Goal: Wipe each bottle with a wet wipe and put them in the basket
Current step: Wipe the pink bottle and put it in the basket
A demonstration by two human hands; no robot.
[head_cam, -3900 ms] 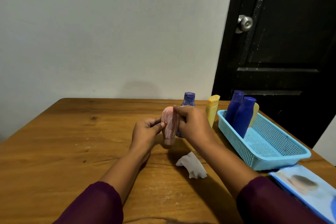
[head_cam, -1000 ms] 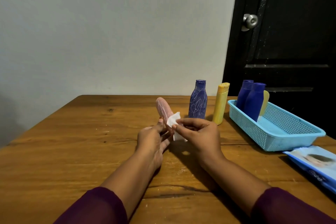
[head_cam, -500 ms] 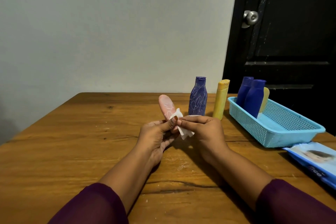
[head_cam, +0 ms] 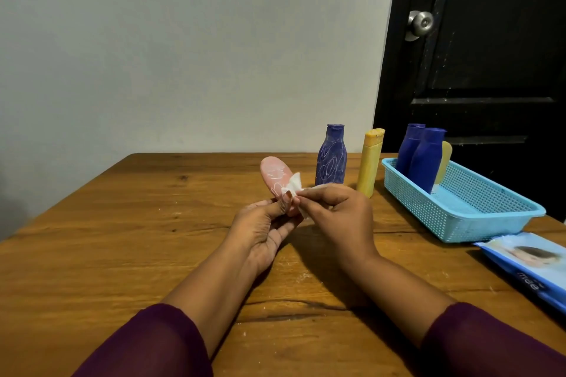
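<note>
My left hand (head_cam: 264,231) grips the lower end of a pink bottle (head_cam: 274,176) marked with white scribbles, tilted up and to the left above the table. My right hand (head_cam: 338,219) pinches a white wet wipe (head_cam: 293,187) against the bottle's right side. A purple scribbled bottle (head_cam: 331,159) and a yellow bottle (head_cam: 370,162) stand upright behind my hands. The light blue basket (head_cam: 477,220) at the right holds two blue bottles (head_cam: 424,159) and a yellow one (head_cam: 444,162), leaning at its far end.
A blue pack of wet wipes (head_cam: 526,266) lies at the table's right edge, in front of the basket. The wooden table (head_cam: 122,239) backs onto a grey wall. A black door with a metal knob (head_cam: 421,23) stands behind the basket.
The wipe lay on the table 3.9 s ago; my right hand now holds it against the pink bottle. Over the last second it has shifted slightly along the bottle.
</note>
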